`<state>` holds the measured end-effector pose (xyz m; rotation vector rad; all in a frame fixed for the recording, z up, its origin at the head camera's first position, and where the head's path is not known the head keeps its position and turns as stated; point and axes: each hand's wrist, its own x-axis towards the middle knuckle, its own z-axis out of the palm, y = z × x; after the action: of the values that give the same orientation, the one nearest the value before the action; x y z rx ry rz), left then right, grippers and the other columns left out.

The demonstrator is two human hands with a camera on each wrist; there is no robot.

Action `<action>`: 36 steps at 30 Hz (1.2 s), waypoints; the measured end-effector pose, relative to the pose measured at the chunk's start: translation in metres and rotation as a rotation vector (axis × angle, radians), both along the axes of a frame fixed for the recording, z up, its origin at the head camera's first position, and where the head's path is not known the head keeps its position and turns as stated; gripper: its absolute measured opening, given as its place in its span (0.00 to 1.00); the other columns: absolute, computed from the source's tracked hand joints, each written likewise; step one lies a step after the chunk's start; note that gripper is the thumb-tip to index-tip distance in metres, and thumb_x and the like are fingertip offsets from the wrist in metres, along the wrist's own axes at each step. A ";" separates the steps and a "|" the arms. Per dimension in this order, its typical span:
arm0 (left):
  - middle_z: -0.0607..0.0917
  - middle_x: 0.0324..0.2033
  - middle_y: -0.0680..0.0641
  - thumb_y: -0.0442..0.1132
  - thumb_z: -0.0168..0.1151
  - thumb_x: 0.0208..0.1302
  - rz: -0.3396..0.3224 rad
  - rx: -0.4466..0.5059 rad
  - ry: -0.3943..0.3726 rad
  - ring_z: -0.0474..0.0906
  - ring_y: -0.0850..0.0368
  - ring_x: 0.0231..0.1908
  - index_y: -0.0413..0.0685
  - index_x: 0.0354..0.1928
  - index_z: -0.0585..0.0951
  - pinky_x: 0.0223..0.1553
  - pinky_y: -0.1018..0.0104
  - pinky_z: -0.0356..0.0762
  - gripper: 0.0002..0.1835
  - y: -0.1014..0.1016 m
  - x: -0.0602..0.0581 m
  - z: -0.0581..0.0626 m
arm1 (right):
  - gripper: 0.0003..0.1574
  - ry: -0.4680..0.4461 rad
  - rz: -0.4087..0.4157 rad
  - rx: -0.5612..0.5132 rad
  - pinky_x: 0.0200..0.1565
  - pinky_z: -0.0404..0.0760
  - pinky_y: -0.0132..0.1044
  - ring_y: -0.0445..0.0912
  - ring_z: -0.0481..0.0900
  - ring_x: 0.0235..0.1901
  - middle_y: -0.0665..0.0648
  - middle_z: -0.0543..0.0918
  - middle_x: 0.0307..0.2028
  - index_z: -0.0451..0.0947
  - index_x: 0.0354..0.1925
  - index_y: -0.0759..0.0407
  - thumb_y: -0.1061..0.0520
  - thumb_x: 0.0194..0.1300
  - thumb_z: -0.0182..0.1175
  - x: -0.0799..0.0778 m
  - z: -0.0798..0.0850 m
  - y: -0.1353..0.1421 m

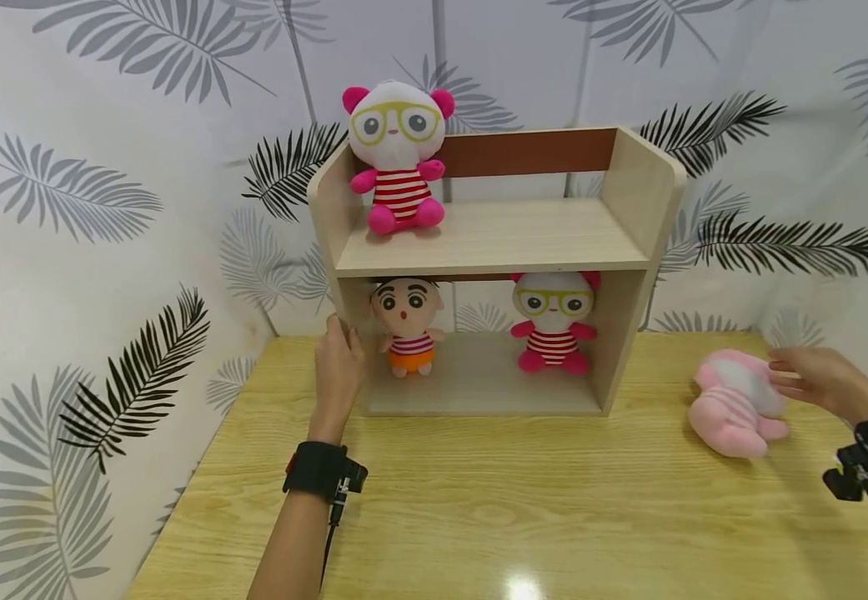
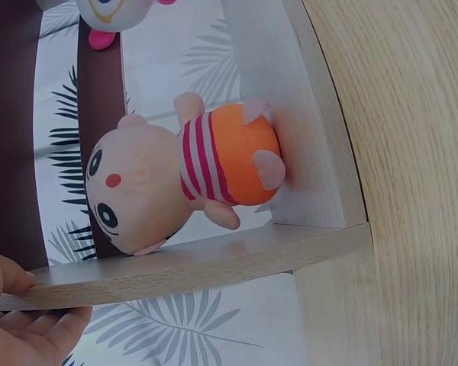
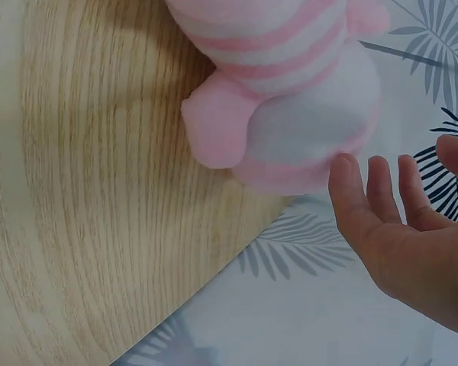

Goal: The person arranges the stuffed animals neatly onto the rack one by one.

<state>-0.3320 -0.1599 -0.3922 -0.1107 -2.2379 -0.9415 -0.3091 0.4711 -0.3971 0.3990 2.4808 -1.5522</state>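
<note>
Beneath the shelf: a table (image 1: pixel 479 508) of pale yellow wood grain, glossy enough to throw back a bright patch of light at its near edge; its left edge slants away toward the far side.
Walls: a white covering (image 1: pixel 103 108) printed with grey and black leaves rises on the left, the far side and the right, with upright creases at the far side.
Shelf unit: a two-level shelf (image 1: pixel 539 233) in light wood stands at the far side of the table, a reddish-brown strip (image 1: pixel 531 152) across its upper back; the leaf print shows through its open back.
Upper level: a magenta-and-white panda (image 1: pixel 399 154) with yellow glasses sits at the left.
Lower level: a doll (image 1: pixel 407 321) in orange shorts is at the left, a matching panda (image 1: pixel 553 321) at the right.
Left side panel: the left hand (image 1: pixel 339 367) is clamped on it, thumb on one face and fingers on the other.
Right of the shelf: a pale pink toy (image 1: pixel 734 408) with a striped body lies on the table.
Right hand: the right hand (image 1: pixel 824 379) is at the toy's head, fingers apart and gripping nothing; whether a fingertip touches, I cannot tell.
Wrists: each wears a black strap (image 1: pixel 317 469) with a small camera.
</note>
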 end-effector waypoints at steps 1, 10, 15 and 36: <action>0.78 0.27 0.33 0.31 0.50 0.64 -0.001 -0.001 0.001 0.76 0.43 0.28 0.33 0.40 0.68 0.26 0.48 0.75 0.07 0.000 0.000 0.000 | 0.42 -0.008 -0.008 0.016 0.46 0.77 0.38 0.48 0.74 0.44 0.82 0.41 0.62 0.33 0.64 0.79 0.48 0.70 0.35 0.000 -0.002 0.001; 0.77 0.23 0.35 0.31 0.50 0.64 0.013 -0.022 0.023 0.75 0.42 0.26 0.33 0.37 0.68 0.24 0.47 0.74 0.06 -0.001 -0.002 0.000 | 0.47 -0.004 -0.020 0.001 0.60 0.53 0.59 0.69 0.40 0.61 0.80 0.34 0.63 0.38 0.63 0.80 0.45 0.68 0.43 0.003 -0.021 0.015; 0.78 0.24 0.34 0.31 0.50 0.64 0.016 -0.021 0.016 0.76 0.41 0.27 0.33 0.38 0.68 0.24 0.47 0.74 0.06 -0.001 -0.002 0.001 | 0.66 -0.047 -0.063 0.086 0.57 0.57 0.62 0.72 0.44 0.59 0.80 0.34 0.64 0.33 0.65 0.76 0.29 0.57 0.50 -0.027 -0.060 0.051; 0.79 0.27 0.34 0.32 0.50 0.65 0.016 -0.015 -0.002 0.76 0.42 0.29 0.33 0.42 0.68 0.26 0.47 0.75 0.08 -0.002 -0.004 -0.003 | 0.69 -0.227 -0.110 0.014 0.34 0.78 0.39 0.64 0.60 0.51 0.81 0.43 0.60 0.35 0.62 0.80 0.31 0.52 0.58 -0.002 -0.048 0.028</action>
<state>-0.3358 -0.1624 -0.3957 -0.0989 -2.2450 -0.9165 -0.3111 0.4987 -0.4450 0.6840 2.3322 -1.4387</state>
